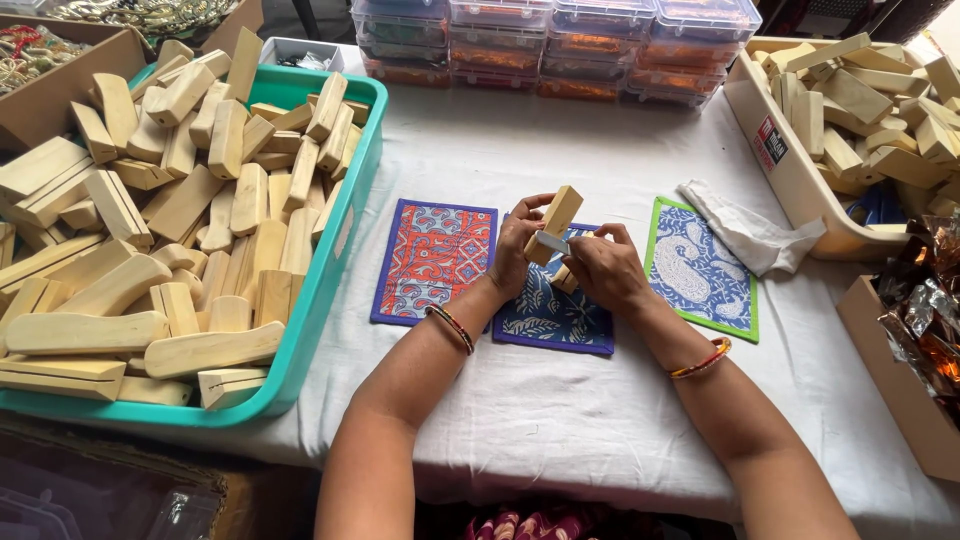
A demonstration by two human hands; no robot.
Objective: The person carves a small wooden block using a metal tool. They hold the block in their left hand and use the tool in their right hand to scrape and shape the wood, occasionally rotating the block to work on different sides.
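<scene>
Pale wooden block [556,222], slotted, upright between both hands

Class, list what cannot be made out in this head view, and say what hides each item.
- Lower end of the wooden block: covered by both hands.
- Grey piece against the block: too small to identify.
- Blue mat: partly under the hands.
- Right crate: cut by the frame edge.

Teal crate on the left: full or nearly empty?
Full. The teal crate is heaped with wooden blocks that rise above its rim.
</scene>
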